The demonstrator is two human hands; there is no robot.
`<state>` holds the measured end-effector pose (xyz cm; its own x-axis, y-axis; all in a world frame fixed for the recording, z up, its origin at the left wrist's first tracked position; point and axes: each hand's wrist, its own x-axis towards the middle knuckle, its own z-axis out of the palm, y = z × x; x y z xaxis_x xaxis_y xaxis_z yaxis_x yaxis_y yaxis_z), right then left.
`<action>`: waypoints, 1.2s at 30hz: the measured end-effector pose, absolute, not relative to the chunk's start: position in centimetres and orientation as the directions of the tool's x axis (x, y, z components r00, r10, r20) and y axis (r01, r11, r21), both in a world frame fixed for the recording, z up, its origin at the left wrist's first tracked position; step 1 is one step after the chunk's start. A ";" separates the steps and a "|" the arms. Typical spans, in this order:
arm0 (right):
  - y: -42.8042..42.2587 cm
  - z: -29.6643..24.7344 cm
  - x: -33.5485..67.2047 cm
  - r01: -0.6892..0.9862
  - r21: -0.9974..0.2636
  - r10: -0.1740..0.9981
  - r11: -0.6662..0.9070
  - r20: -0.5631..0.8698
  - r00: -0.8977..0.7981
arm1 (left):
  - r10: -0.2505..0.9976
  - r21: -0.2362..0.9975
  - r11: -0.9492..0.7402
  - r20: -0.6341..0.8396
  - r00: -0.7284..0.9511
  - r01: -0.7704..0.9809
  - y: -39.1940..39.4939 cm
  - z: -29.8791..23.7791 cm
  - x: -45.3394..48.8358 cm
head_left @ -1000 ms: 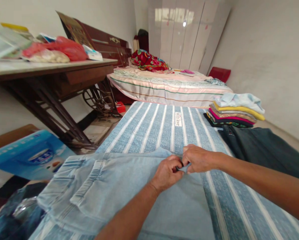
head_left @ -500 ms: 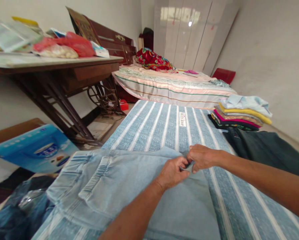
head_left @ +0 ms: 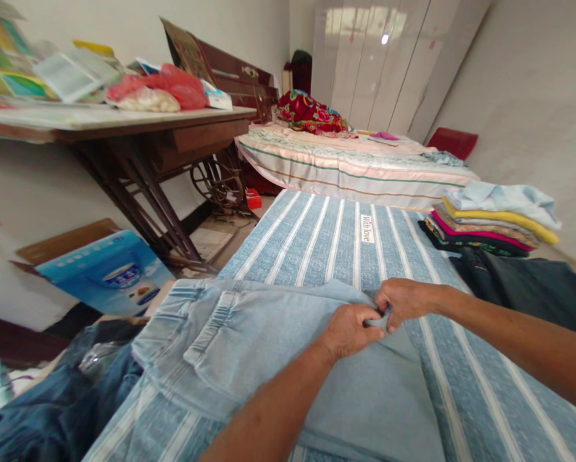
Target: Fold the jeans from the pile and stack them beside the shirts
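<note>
A pair of light blue jeans (head_left: 249,346) lies flat on a blue striped sheet (head_left: 326,237), waistband and pocket towards the left. My left hand (head_left: 348,328) and my right hand (head_left: 403,301) meet at the jeans' far right edge. Both are closed, and between them they pinch a small piece of the denim edge. The fingertips touch each other over the fabric.
A stack of folded clothes (head_left: 492,218) sits at the right with a dark garment (head_left: 528,285) in front of it. A sewing-machine table (head_left: 124,128) with bags stands on the left. A blue box (head_left: 108,273), dark jeans (head_left: 61,398) and a bed (head_left: 350,163) are also here.
Both hands stay pinched on the denim edge. The view has swung left, so hands and jeans sit a little further right in the picture.
</note>
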<state>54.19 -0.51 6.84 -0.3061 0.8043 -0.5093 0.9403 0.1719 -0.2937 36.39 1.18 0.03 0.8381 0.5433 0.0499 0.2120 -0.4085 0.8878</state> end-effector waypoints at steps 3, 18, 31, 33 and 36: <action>-0.6 6.8 54.8 0.926 -0.341 0.803 0.163 -0.500 -0.325 | 0.584 0.915 -0.338 0.023 0.811 0.218 1.1 0.0 36.5; -1.9 7.0 58.2 0.774 -0.633 0.808 0.017 -0.447 -0.384 | 0.647 0.886 -0.413 0.123 0.752 0.210 1.0 -0.5 36.9; -4.1 5.5 58.6 0.773 -0.630 0.931 0.075 -0.233 -0.280 | 0.605 0.838 -0.506 0.176 0.777 0.204 0.9 -0.6 36.7; -3.8 4.4 59.0 0.777 -0.630 0.936 0.020 -0.261 -0.236 | 0.597 0.824 -0.528 0.188 0.780 0.205 0.8 -0.6 36.7; -3.4 2.8 59.3 0.773 -0.631 0.944 -0.065 -0.291 -0.158 | 0.583 0.800 -0.563 0.206 0.786 0.208 0.7 -0.7 36.6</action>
